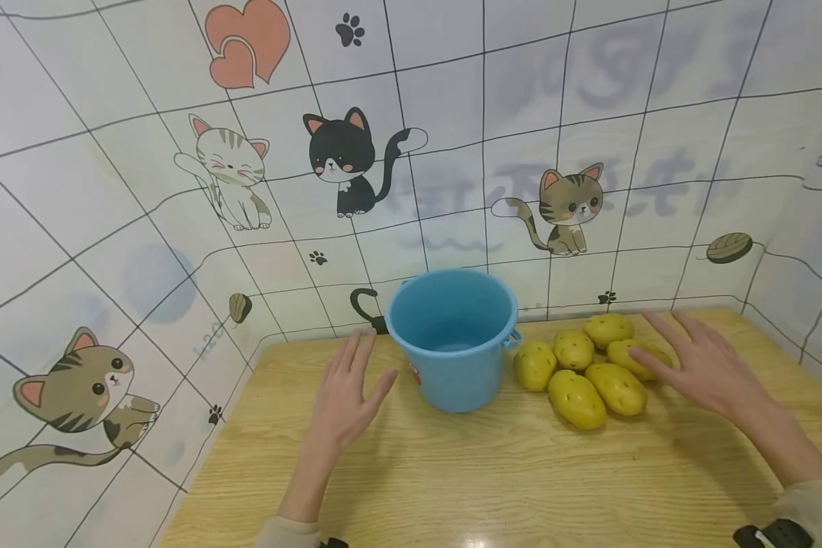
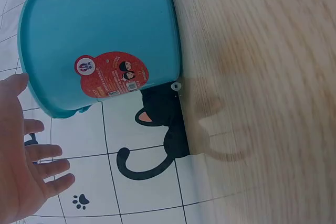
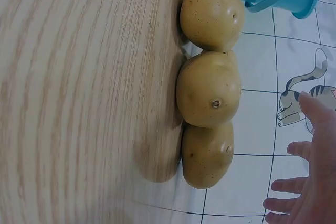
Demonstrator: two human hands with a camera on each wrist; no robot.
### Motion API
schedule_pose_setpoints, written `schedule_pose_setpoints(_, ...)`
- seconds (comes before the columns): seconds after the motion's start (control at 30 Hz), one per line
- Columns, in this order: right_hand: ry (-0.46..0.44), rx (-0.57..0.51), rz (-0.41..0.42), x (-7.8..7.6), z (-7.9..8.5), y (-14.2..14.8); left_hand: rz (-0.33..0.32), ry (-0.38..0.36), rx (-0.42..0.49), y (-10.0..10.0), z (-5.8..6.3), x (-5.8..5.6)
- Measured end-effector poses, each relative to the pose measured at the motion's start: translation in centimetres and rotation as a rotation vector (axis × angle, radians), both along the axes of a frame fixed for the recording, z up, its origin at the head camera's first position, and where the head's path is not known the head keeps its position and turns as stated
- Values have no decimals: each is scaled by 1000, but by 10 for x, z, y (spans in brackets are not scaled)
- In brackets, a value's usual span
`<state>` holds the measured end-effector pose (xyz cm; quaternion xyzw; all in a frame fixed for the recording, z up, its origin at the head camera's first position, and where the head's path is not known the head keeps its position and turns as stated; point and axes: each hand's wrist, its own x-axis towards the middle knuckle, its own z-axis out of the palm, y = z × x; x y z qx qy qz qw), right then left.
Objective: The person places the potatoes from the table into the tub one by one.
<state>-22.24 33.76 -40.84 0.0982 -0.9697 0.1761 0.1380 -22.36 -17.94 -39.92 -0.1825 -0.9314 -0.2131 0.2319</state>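
A light blue plastic bucket (image 1: 460, 380) stands upright on the wooden table, and a red sticker (image 2: 113, 74) shows on its side in the left wrist view. To the bucket's left my left hand (image 1: 345, 396) hovers with fingers extended, apart from it and holding nothing. Several yellow potatoes (image 1: 577, 399) lie in a cluster right of the bucket. My right hand (image 1: 708, 369) is held over the cluster's right side, fingers spread, with nothing in it. In the right wrist view three potatoes (image 3: 209, 88) appear in a row, with a gap between them and the fingers.
The wooden table (image 1: 452, 479) meets a tiled-pattern wall (image 1: 445, 205) with cartoon cats just behind the bucket and potatoes. Another wall (image 1: 75, 251) runs along the left side. The bucket's handle (image 1: 513, 339) hangs on the side facing the potatoes.
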Motion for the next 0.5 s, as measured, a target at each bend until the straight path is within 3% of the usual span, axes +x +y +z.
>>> schedule_pose_setpoints(0.3,-21,-23,-12,-4,-7,3,-84,144,33,8,-2,-4)
schedule_pose_setpoints(0.5,-46,-42,-11,-10,-13,6,-133,193,61,14,-2,-6)
